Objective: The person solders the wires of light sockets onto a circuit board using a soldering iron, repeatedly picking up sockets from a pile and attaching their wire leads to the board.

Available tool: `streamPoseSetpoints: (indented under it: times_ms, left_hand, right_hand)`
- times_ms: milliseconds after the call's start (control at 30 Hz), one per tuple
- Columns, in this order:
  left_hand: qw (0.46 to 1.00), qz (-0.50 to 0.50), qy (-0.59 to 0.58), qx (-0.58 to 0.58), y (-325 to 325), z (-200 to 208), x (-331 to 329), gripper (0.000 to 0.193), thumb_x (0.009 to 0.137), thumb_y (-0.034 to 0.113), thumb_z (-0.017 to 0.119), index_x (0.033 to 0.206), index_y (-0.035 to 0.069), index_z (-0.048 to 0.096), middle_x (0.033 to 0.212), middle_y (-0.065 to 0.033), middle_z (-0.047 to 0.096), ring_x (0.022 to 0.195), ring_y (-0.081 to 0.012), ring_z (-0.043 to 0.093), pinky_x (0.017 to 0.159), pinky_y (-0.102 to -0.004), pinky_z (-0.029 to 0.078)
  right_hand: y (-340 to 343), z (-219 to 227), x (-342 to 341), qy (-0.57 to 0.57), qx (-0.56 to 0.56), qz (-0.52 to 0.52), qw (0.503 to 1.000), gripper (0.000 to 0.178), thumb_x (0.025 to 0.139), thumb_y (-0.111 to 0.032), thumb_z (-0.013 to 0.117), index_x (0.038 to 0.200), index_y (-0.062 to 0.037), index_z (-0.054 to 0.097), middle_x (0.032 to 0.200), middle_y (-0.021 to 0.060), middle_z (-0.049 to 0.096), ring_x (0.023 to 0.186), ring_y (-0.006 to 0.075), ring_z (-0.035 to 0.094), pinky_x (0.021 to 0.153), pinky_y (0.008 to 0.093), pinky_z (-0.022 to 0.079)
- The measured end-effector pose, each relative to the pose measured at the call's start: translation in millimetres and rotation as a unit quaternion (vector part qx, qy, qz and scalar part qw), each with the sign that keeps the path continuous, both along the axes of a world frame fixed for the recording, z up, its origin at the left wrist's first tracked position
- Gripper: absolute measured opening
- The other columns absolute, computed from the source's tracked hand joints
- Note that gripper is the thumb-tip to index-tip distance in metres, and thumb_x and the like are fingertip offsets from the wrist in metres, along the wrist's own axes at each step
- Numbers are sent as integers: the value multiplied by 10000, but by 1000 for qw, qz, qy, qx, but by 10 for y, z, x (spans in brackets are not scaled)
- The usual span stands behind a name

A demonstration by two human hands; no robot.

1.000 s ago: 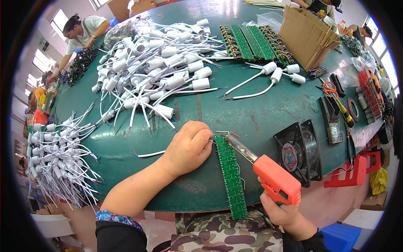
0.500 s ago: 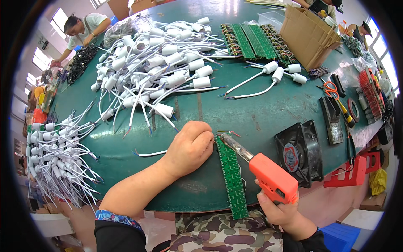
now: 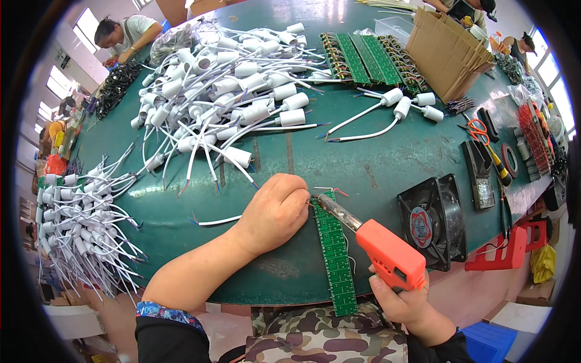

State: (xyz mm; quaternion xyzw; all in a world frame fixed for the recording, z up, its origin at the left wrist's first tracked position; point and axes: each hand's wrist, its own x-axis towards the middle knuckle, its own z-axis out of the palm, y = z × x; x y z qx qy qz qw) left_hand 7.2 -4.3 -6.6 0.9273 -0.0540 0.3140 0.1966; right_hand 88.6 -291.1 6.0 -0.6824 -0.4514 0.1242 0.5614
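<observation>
My left hand (image 3: 275, 212) is closed in a pinch at the far end of a long green circuit board (image 3: 336, 254). A thin wire seems to stick out at its fingertips; the rest of what it holds is hidden. From behind that wrist, a white cable (image 3: 219, 222) with bare coloured ends pokes out leftward. My right hand (image 3: 399, 299) grips the handle of a red soldering gun (image 3: 392, 254). Its metal tip meets the board's far end, close to my left fingertips. Thin red and white wires (image 3: 340, 192) lie just beyond the tip.
White lamp holders with cables (image 3: 212, 91) are heaped ahead, with more stacked at left (image 3: 78, 224). A black fan (image 3: 431, 221) stands right of the gun. Farther off are green boards (image 3: 366, 57), a cardboard box (image 3: 445, 54), scissors (image 3: 478, 130) and a screwdriver (image 3: 501, 166). People work beyond.
The soldering gun's body has shifted slightly left and down, its tip staying at the board's end. My left hand has barely moved. At the far left, a person's arm has drawn in.
</observation>
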Motion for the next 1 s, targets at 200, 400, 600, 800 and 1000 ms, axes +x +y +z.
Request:
streamPoseSetpoints:
  times_ms: [200, 400, 600, 800, 1000]
  left_hand:
    - [1000, 1, 0, 1, 5, 4, 2, 242, 701, -56, 723, 910, 6, 618, 992, -127, 620, 884, -328, 622, 755, -403, 539]
    - [1000, 3, 0, -1, -1, 11, 3, 233, 706, -55, 719, 908, 7, 620, 993, -123, 622, 887, -326, 622, 761, -401, 537]
    - [1000, 3, -2, -1, -4, 2, -4, 231, 709, -53, 720, 907, 12, 621, 994, -121, 624, 889, -325, 623, 758, -402, 538]
    - [1000, 4, -4, -4, -3, 5, -1, 224, 712, -51, 719, 902, 12, 620, 994, -125, 625, 891, -327, 624, 760, -403, 540]
    - [1000, 5, 2, -2, -10, 18, -2, 217, 719, -45, 719, 903, 13, 621, 1009, -130, 627, 906, -329, 626, 770, -404, 542]
  right_hand:
    - [-75, 99, -33, 8, 8, -2, 1000, 395, 879, 40, 653, 1265, 55, 570, 1073, 148, 702, 855, 158, 683, 771, 319, 565]
    - [-187, 75, -52, 10, -39, -5, 999, 434, 885, 43, 629, 1309, 74, 539, 1101, 178, 697, 827, 158, 674, 765, 332, 563]
    - [-163, 86, -16, -68, -44, 6, 997, 466, 886, 26, 635, 1335, 78, 522, 1108, 183, 698, 816, 151, 664, 843, 362, 561]
    - [-197, 74, -33, -26, -46, 0, 999, 487, 888, 15, 639, 1351, 90, 511, 1154, 198, 695, 812, 146, 663, 876, 364, 553]
    - [-159, -18, -64, 0, 7, -39, 999, 438, 821, -52, 771, 1214, 47, 604, 1034, 159, 664, 737, 217, 663, 667, 328, 531]
